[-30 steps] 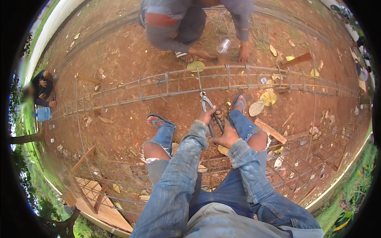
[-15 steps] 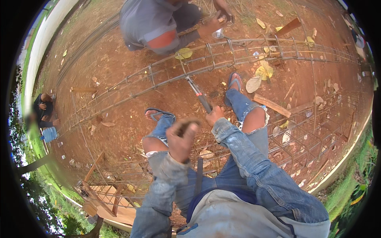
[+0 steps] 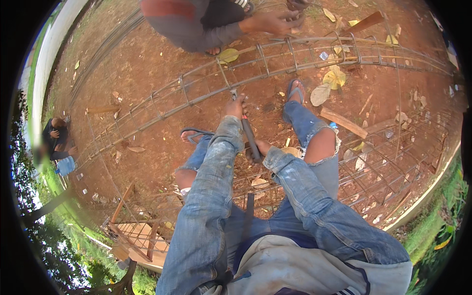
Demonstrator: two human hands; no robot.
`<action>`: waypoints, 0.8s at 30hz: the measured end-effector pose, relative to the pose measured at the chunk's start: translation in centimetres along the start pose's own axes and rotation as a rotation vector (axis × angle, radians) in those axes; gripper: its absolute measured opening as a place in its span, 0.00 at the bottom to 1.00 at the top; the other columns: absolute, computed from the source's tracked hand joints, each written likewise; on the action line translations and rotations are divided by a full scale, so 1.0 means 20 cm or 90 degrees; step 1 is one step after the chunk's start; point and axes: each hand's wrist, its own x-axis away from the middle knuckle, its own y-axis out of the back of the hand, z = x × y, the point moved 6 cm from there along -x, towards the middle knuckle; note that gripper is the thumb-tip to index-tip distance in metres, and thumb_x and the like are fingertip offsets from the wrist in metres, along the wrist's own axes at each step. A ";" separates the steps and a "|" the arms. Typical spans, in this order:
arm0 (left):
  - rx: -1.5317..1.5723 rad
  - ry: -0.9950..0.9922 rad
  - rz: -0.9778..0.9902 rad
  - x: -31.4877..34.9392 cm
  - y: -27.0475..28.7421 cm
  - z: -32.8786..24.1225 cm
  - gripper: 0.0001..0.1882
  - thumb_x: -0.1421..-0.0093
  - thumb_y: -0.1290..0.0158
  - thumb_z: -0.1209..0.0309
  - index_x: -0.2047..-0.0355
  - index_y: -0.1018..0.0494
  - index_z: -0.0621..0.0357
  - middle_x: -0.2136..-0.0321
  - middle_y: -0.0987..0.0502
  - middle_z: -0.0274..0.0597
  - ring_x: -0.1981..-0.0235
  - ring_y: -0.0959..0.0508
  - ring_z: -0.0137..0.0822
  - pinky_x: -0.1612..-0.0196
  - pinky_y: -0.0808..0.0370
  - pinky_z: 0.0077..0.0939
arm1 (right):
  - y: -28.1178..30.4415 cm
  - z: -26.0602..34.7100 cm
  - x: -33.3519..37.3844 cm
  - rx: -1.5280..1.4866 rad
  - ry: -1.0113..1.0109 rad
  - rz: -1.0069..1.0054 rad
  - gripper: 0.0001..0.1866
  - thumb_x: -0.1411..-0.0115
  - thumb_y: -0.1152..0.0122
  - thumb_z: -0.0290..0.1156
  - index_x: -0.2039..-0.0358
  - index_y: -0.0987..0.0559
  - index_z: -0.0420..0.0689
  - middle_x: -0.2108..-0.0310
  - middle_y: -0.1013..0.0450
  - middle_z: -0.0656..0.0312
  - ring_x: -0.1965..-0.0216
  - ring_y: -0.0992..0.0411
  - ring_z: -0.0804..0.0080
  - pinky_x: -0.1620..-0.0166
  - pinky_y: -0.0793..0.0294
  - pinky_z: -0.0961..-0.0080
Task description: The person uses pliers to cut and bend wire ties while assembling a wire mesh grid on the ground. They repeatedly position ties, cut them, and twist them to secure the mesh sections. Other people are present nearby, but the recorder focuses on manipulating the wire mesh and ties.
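Two hands grip one long-handled pincer tool (image 3: 248, 132): the right hand (image 3: 256, 151) is wrapped around the handle end nearest the body, the left hand (image 3: 236, 106) is closed on it higher up, nearer the head. Its long axis runs away from the person, the jaws meeting the rebar cage (image 3: 275, 61) lying crosswise on the red soil (image 3: 147, 69). Beyond, another person's hand (image 3: 275, 20) touches the cage.

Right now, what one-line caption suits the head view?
Both hands, left hand and right hand, work pincers at a long rebar cage on red soil.
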 end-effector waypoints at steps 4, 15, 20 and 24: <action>-0.326 -0.155 -0.311 -0.14 0.23 0.04 0.20 0.49 0.52 0.58 0.73 0.30 0.68 0.79 0.27 0.52 0.77 0.27 0.46 0.71 0.32 0.36 | -0.06 0.11 0.11 0.144 0.182 -0.148 0.25 0.47 0.54 0.50 0.56 0.33 0.44 0.70 0.30 0.55 0.67 0.29 0.63 0.66 0.30 0.60; -0.501 -0.276 -0.295 0.37 0.16 -0.25 0.18 0.48 0.55 0.60 0.80 0.25 0.62 0.83 0.26 0.51 0.78 0.25 0.46 0.72 0.32 0.36 | -0.30 0.10 0.22 -0.168 0.170 0.208 0.14 0.46 0.48 0.32 0.62 0.34 0.38 0.73 0.30 0.57 0.73 0.29 0.68 0.70 0.26 0.73; -0.714 -0.426 -0.292 0.74 0.10 -0.22 0.15 0.50 0.52 0.62 0.82 0.25 0.60 0.85 0.27 0.50 0.81 0.25 0.46 0.74 0.32 0.38 | -0.35 -0.02 0.52 0.501 0.454 -0.207 0.13 0.47 0.51 0.26 0.60 0.34 0.40 0.72 0.31 0.58 0.71 0.29 0.69 0.68 0.27 0.73; -0.565 -0.565 -0.237 1.10 0.00 -0.19 0.11 0.49 0.52 0.65 0.77 0.26 0.60 0.85 0.28 0.50 0.81 0.26 0.46 0.75 0.32 0.35 | -0.34 -0.15 0.82 0.436 0.495 -0.181 0.20 0.47 0.51 0.25 0.52 0.40 0.43 0.66 0.33 0.57 0.64 0.31 0.68 0.66 0.28 0.69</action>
